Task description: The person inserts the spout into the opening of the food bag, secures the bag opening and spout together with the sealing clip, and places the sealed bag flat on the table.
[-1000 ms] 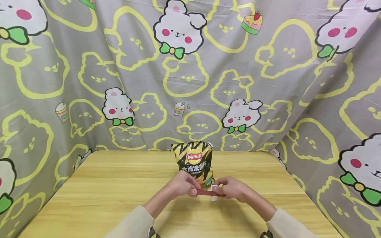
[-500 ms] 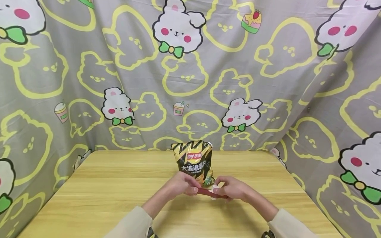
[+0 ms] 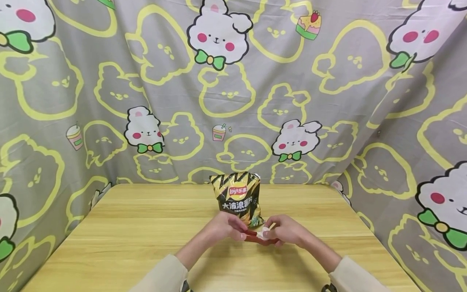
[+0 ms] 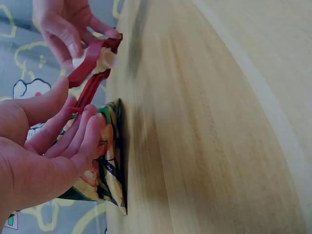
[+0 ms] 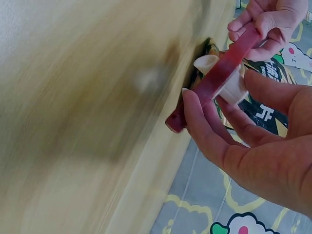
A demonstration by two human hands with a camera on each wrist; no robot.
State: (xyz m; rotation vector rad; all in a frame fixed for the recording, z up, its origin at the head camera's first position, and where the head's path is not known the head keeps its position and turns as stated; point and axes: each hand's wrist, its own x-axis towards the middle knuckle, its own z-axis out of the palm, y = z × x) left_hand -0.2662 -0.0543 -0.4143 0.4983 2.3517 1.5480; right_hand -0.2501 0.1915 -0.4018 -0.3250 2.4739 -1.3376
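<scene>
Rabbit-print curtain backs a wooden table; left hand and right hand grip opposite ends of a red clip with white spout, just before the Lay's chip bag.

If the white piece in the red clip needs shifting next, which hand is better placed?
Probably the right hand: it surrounds the clip right beside the white piece, while the left hand holds the red clip farther along.
</scene>
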